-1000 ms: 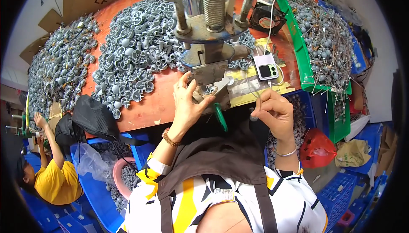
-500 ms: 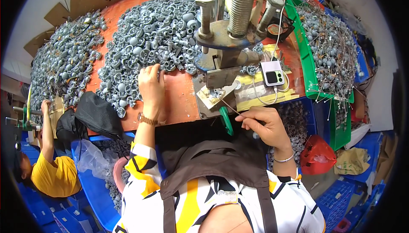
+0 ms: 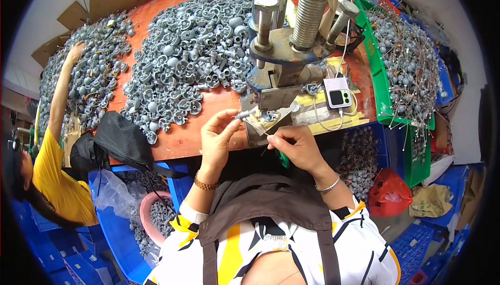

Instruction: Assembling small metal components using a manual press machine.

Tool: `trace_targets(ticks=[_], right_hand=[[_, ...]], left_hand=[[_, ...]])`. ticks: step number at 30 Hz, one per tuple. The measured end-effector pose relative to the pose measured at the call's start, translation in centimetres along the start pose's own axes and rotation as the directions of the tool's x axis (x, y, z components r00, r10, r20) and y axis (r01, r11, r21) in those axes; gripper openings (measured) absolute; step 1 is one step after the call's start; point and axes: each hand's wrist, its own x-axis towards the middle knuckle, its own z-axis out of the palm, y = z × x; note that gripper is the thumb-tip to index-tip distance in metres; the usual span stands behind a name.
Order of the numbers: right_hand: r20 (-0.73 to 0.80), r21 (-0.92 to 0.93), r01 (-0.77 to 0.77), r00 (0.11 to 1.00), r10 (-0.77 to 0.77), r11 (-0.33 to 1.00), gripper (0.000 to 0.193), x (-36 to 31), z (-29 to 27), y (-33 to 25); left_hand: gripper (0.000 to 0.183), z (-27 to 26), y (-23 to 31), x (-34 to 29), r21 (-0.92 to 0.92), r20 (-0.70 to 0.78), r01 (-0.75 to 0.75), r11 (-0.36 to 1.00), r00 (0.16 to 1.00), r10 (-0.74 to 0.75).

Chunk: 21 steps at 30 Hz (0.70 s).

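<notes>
near the centre of the frame, the left hand [image 3: 215, 141] pinched a grey plastic piece [image 3: 244, 114] between thumb and fingertips. to its right, the right hand [image 3: 297, 149], fingers curled in, gripped a thin wire [image 3: 257, 128] reaching toward the piece. a metal press [image 3: 281, 97] stood just above.

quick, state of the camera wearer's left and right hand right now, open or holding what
Left hand: closed, pinching a small grey part.
Right hand: closed, pinching a thin rod.
</notes>
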Motion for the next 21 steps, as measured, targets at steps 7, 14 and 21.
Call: trace_targets(ticks=[7, 14, 21], right_hand=[[-0.053, 0.023, -0.015, 0.998, 0.016, 1.0, 0.029, 0.1, 0.0, 0.1], [0.097, -0.12, -0.049, 0.993, 0.061, 0.992, 0.027, -0.3, -1.3, -1.3], [0.142, -0.085, -0.128, 0.98, 0.139, 0.988, 0.024, -0.6, -1.5, -1.7]], left_hand=[[0.017, 0.2, 0.5, 0.1, 0.151, 0.136, -0.269, 0.951, 0.959, 0.249], [0.024, -0.1, 2.2, -0.4, 0.419, 0.338, -0.399, 0.815, 0.902, 0.268], [0.021, 0.4, 2.0, -1.4, 0.184, 0.439, -0.246, 0.952, 0.887, 0.144]])
